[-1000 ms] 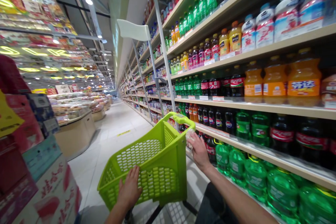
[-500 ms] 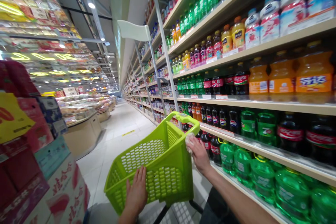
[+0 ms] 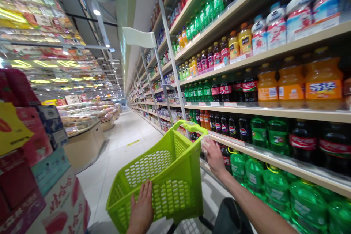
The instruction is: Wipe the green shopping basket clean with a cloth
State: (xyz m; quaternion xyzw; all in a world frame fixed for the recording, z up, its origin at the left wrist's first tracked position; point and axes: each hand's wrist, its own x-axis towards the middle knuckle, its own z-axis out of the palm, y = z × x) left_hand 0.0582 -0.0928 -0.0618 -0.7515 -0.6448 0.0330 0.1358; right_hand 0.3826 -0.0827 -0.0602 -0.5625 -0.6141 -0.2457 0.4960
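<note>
A lime-green shopping cart point(image 3: 175, 175) with perforated plastic sides stands in front of me, its handle end toward the shelves. My left hand point(image 3: 142, 204) lies on the near side wall, fingers stretched over the rim and the thumb apart. At the handle corner, my right hand point(image 3: 215, 157) closes round a crumpled whitish cloth point(image 3: 205, 144). The cloth sits against or right beside the cart's edge below the handle; exact contact is hard to make out. The fingers of that hand are partly hidden.
Long shelves point(image 3: 274, 113) of bottled drinks run along the right, close to my right arm. Stacked cartons point(image 3: 30, 175) rise at the left. A tiled aisle point(image 3: 120, 131) leads away past display counters point(image 3: 85, 142). My knee point(image 3: 231, 215) shows at the bottom.
My right hand with the cloth has shifted slightly right and down at the handle corner. The left hand stays on the cart's side. The view has moved a little.
</note>
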